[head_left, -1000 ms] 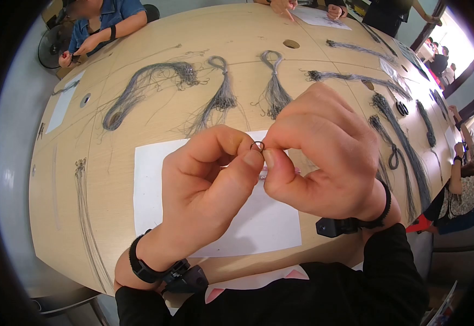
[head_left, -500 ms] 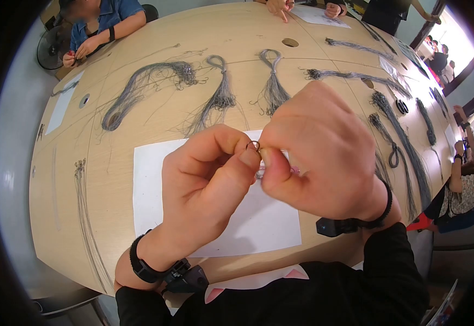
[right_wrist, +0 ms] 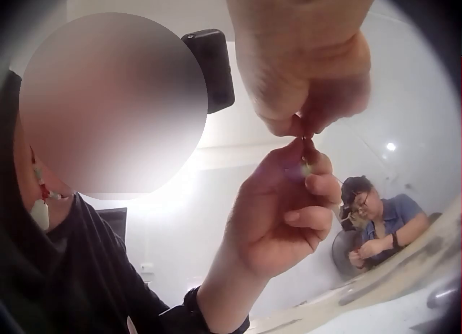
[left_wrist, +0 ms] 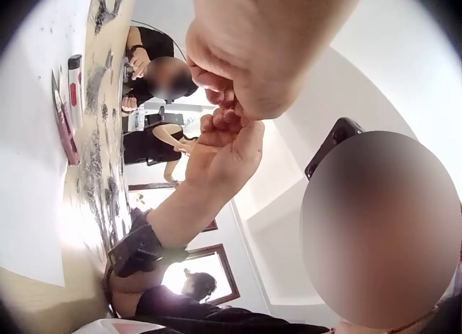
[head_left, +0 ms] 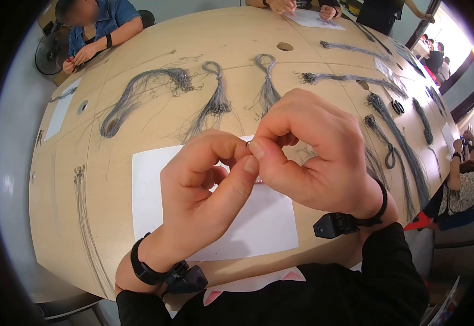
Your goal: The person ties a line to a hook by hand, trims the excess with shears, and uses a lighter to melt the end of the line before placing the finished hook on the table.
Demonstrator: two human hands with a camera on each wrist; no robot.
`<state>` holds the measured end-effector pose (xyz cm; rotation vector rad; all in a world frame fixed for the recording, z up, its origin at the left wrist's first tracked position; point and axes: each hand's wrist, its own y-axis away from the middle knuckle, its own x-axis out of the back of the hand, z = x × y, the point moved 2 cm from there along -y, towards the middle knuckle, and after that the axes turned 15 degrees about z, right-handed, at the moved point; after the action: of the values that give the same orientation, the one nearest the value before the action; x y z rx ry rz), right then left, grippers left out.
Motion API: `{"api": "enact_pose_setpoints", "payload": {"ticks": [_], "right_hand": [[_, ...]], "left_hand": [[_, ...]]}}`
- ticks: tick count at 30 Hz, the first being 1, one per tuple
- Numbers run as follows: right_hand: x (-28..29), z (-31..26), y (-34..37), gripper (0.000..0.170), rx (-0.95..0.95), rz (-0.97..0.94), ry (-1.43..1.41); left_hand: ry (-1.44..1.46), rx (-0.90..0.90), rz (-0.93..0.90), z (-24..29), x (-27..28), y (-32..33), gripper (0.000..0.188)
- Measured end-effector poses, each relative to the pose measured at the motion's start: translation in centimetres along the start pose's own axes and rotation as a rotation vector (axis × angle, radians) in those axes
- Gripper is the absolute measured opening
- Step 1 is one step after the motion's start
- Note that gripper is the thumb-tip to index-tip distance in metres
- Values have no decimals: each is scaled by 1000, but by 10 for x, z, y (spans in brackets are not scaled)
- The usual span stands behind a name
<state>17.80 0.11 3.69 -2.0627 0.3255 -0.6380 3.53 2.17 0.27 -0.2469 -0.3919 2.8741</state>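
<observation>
Both hands meet in the middle of the head view, over a white sheet of paper (head_left: 248, 239). My left hand (head_left: 207, 190) pinches a small dark curved wire piece (head_left: 248, 144) between thumb and forefinger. Against it, the thumb and forefinger of my right hand (head_left: 318, 152) pinch the same piece, tips touching the left ones. Most of the piece is hidden behind the fingertips. In the left wrist view, snips with a pinkish handle (left_wrist: 66, 135) and a white-and-red cutter (left_wrist: 75, 88) lie on the paper below the hands.
Beyond the paper lie grey bundles of hooked line, one looped bundle (head_left: 215, 100) among them, with more bundles (head_left: 400, 141) at right. Thin strands (head_left: 87, 217) lie at left. A person in a denim shirt (head_left: 114, 24) sits across the table (head_left: 122, 157); others are at the far side.
The right hand has turned, its thumb now upward over the wire piece, and moved slightly left. The dark curve, clearly visible before, is now mostly covered. The left hand stays nearly in place.
</observation>
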Motion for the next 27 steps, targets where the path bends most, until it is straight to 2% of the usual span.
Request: {"api": "enact_pose_setpoints", "payload": {"ticks": [2, 3, 5, 12, 14, 18, 27], "right_hand": [[-1, 1, 0, 6, -38, -24, 5], [0, 1, -1, 6, -37, -23, 5], [1, 1, -2, 5, -30, -87, -19], [0, 2, 0, 6, -51, -120, -14], [-2, 2, 0, 8, 53, -75, 11], [-4, 3, 1, 8, 115, -67, 43], [2, 0, -3, 5, -104, -101, -110]], "left_hand": [[-51, -145, -1, -3, 3, -2, 4], [-52, -146, -2, -2, 2, -2, 4], [43, -27, 40, -2, 3, -2, 4], [17, -46, 32, -4, 5, -3, 4], [9, -54, 32, -3, 5, -4, 4], [68, 1, 33, -3, 4, -3, 4], [170, 34, 30, 1, 5, -1, 5]]}}
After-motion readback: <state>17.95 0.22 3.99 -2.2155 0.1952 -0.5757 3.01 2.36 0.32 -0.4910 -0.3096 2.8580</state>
